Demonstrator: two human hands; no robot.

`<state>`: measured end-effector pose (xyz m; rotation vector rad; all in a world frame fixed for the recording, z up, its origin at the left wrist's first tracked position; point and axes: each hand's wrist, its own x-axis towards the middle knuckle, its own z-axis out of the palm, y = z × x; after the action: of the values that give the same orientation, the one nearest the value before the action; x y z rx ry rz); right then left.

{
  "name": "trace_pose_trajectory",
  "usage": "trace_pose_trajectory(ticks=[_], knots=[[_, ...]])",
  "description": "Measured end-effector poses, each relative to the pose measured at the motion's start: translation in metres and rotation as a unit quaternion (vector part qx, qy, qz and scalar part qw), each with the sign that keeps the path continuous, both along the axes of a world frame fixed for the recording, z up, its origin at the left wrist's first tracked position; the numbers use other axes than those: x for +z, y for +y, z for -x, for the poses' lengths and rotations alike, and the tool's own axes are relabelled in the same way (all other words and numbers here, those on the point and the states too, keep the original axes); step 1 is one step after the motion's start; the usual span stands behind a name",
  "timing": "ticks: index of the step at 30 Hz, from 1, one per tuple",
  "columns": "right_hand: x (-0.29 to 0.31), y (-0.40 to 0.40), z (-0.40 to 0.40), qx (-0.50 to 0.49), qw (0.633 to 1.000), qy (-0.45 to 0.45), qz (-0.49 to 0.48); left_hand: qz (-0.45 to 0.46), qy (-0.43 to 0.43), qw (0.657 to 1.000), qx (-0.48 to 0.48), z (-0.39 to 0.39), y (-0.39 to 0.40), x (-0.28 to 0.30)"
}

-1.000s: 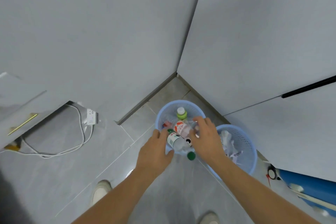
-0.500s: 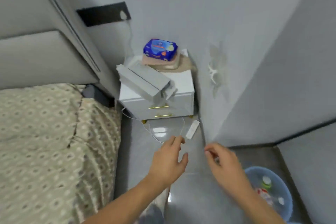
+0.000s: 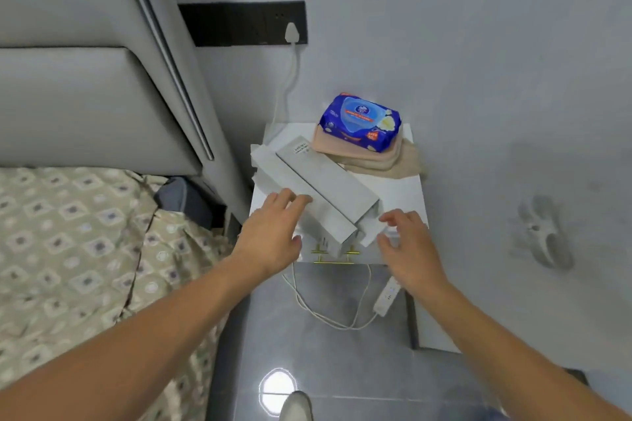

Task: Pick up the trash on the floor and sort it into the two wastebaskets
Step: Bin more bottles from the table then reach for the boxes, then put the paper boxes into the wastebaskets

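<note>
Long white cardboard box [image 3: 321, 195] lies diagonally on white nightstand [image 3: 403, 195] — near end overhangs between both hands. Left hand [image 3: 270, 236] closer (fingertips at its side), right hand [image 3: 407, 246] just beside — both spread, gripping nothing.

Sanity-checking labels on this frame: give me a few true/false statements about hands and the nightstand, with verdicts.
1. Both hands are open and empty. True: the left hand and right hand hold nothing.
2. The blue tissue pack lies on the floor. False: it sits on a folded beige cloth on the white nightstand.
3. A long white carton lies on the nightstand, overhanging its front edge. True.
4. The right hand grips the carton. False: its fingers are spread beside the carton's near end, not closed on it.
5. A white power strip lies on the floor below the nightstand. True.
6. The wastebaskets are in view. False: neither shows here.
</note>
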<state>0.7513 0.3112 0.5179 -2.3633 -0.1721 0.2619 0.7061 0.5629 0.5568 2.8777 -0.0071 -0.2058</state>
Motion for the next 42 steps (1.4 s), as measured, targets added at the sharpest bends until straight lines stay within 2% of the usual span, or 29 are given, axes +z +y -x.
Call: trace_pose_trajectory(ticks=[3, 6, 10, 15, 23, 27, 34, 42], knots=[[-0.016, 0.017, -0.055, -0.008, 1.000, 0.004, 0.016, -0.030, 0.017, 0.996, -0.086, -0.051, 0.000, -0.016], [-0.035, 0.042, -0.086, 0.044, 0.998, 0.028, 0.045, -0.082, 0.061, 0.982, -0.159, -0.078, -0.001, -0.038], [-0.060, 0.066, -0.107, 0.084, 0.990, 0.055, 0.096, -0.131, 0.094, 0.967, -0.197, -0.089, 0.006, -0.065], [-0.083, 0.073, -0.116, 0.111, 0.972, 0.059, 0.197, -0.112, -0.011, 0.966, -0.233, -0.081, 0.021, -0.087], [-0.081, 0.064, -0.084, 0.059, 0.986, 0.023, 0.153, -0.099, -0.068, 0.971, -0.208, -0.047, 0.047, -0.078], [-0.071, 0.038, -0.036, 0.024, 0.994, 0.035, 0.096, -0.059, -0.079, 0.977, -0.189, -0.011, 0.041, -0.054], [-0.056, -0.040, 0.105, -0.043, 0.998, 0.055, 0.004, -0.040, -0.074, 0.978, -0.190, 0.102, -0.014, -0.022], [-0.029, -0.193, 0.309, -0.089, 0.975, 0.206, 0.004, 0.004, 0.011, 0.958, -0.286, 0.250, -0.144, -0.022]])
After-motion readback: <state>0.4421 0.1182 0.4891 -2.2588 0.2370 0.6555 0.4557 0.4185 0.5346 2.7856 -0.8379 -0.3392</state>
